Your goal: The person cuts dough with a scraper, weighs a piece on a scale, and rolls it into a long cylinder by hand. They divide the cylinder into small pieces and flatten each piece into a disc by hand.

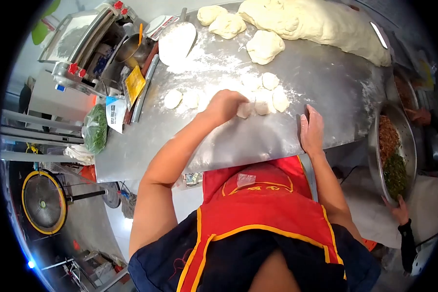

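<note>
Several small dough pieces (271, 81) lie on the floured steel table (228, 141). My left hand (226, 104) is curled over them, its fingers closed at a dough piece (244, 110); the fingertips are partly hidden. To the right, my right hand (314, 129) grips a thin, dark dough scraper (302, 131), seen nearly edge-on near the table's front edge. Two more dough pieces (173, 99) sit left of my left hand. Farther back are larger dough lumps (265, 47) and a long, thick mass of dough (316, 24).
At right, another person's hand (400, 211) holds a large metal bowl (412, 146) of brown and green filling. A flour-covered scoop (177, 43), rolling pins (146, 87), a metal pot (133, 48) and a bag of greens (96, 127) are at left. A fan (44, 202) stands below.
</note>
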`<action>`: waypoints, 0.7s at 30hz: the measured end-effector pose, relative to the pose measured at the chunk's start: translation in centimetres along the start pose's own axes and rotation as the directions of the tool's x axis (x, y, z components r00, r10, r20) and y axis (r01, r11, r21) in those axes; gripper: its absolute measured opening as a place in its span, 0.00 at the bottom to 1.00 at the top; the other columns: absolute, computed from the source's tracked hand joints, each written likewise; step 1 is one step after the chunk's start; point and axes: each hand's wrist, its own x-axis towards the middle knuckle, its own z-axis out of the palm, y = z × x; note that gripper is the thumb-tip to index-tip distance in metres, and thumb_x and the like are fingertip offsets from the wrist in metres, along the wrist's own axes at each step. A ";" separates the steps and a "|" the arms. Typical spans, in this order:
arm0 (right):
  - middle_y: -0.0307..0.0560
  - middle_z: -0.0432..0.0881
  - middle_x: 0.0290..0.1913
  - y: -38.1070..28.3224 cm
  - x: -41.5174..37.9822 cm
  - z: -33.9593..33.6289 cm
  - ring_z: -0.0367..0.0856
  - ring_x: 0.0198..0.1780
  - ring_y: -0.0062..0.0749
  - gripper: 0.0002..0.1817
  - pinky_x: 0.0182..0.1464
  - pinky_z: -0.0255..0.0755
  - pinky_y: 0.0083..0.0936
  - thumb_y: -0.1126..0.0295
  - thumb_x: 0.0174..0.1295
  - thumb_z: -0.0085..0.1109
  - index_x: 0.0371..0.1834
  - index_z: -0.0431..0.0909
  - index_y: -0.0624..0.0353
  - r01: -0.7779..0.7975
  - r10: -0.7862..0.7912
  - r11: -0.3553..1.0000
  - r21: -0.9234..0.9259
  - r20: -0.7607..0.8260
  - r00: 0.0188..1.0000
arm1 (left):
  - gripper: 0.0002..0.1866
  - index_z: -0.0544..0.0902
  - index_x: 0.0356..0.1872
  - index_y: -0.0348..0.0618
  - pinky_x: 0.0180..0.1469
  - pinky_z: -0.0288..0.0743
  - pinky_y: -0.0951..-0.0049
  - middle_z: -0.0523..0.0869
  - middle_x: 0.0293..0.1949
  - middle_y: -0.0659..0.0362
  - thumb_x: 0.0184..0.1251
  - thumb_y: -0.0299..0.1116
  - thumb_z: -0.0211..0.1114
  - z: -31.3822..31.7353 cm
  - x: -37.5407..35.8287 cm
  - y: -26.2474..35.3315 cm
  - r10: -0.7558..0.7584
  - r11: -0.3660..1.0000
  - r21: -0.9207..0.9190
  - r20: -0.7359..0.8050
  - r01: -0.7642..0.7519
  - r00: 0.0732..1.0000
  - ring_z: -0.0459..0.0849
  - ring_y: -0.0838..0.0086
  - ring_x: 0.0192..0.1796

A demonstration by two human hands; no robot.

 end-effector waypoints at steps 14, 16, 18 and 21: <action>0.66 0.61 0.71 -7.8 10.2 7.4 0.58 0.72 0.57 0.31 0.72 0.54 0.42 0.53 0.68 0.52 0.70 0.64 0.60 -0.058 0.029 0.991 0.117 0.231 0.973 | 0.38 0.63 0.73 0.58 0.72 0.42 0.36 0.62 0.73 0.49 0.64 0.62 0.57 6.7 -4.8 1.7 -0.155 0.885 0.390 -0.267 0.254 0.951 0.52 0.51 0.77; 0.65 0.63 0.70 -10.5 9.8 8.0 0.60 0.70 0.59 0.31 0.70 0.55 0.46 0.51 0.64 0.57 0.68 0.68 0.53 0.070 -0.089 0.994 0.082 0.265 0.960 | 0.36 0.67 0.71 0.64 0.73 0.41 0.37 0.63 0.73 0.52 0.63 0.62 0.59 5.1 -3.5 0.0 -0.135 0.862 0.440 -0.277 0.251 0.951 0.53 0.51 0.76; 0.61 0.66 0.67 -11.5 6.9 8.4 0.63 0.66 0.58 0.31 0.68 0.56 0.50 0.51 0.59 0.62 0.65 0.71 0.49 0.400 -0.410 0.911 0.102 0.101 0.907 | 0.31 0.74 0.66 0.69 0.73 0.43 0.38 0.66 0.72 0.54 0.61 0.61 0.61 2.7 -4.0 -2.1 -0.190 0.837 0.437 -0.331 0.329 0.924 0.57 0.51 0.75; 0.57 0.67 0.66 -11.2 4.1 5.2 0.65 0.63 0.55 0.34 0.66 0.58 0.51 0.53 0.56 0.65 0.66 0.70 0.50 0.633 -0.617 0.771 0.070 0.325 0.717 | 0.31 0.74 0.66 0.64 0.72 0.46 0.38 0.67 0.71 0.53 0.63 0.58 0.62 1.1 -4.6 -5.9 -0.270 0.773 0.400 -0.495 0.492 0.826 0.58 0.50 0.74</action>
